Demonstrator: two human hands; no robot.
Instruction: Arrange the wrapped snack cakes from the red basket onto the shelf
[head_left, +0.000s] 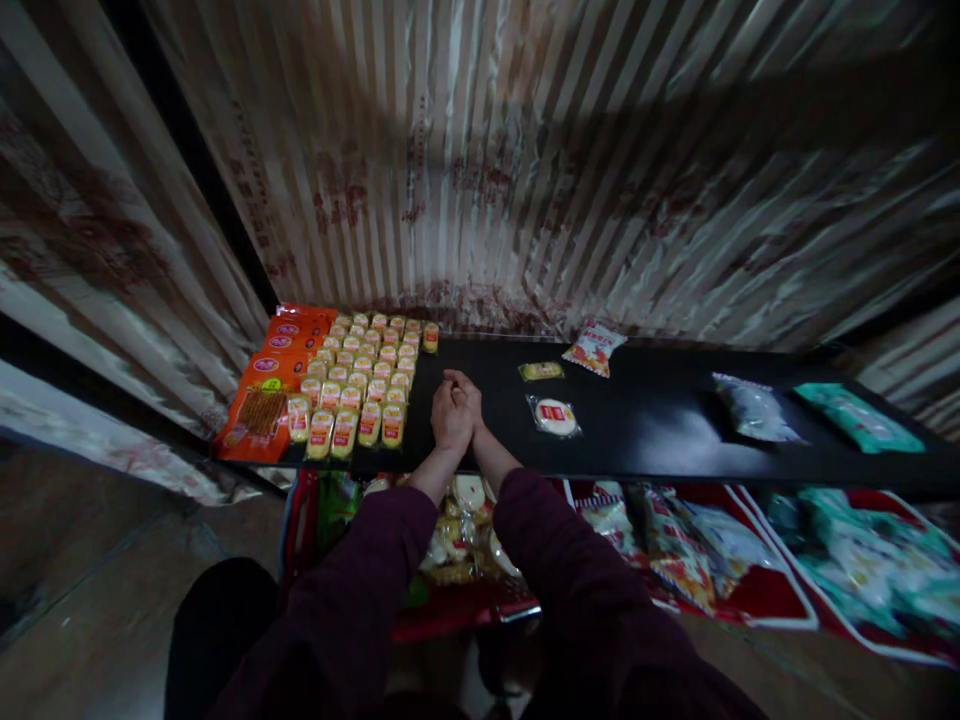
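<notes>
My left hand [448, 422] and my right hand [469, 396] are clasped together over the middle of a black shelf [645, 420]. Their fingers are closed against each other, and no item shows between them. To their left stand rows of small yellow-wrapped cakes [358, 375] with red and white labels. Beyond those, orange snack packets [259, 410] overlap at the shelf's left end. On the right, nearest my hands, lie a round white wrapped cake [555, 415] and a flat yellow wrapped snack [541, 370].
A red and white packet [596, 347], a silvery bag [754, 408] and a teal packet [859, 417] lie farther right. Below the shelf are red baskets [780, 590] with packaged snacks. Striped, patterned sheeting [480, 180] hangs behind, and dark frame posts [199, 160] slant at the left.
</notes>
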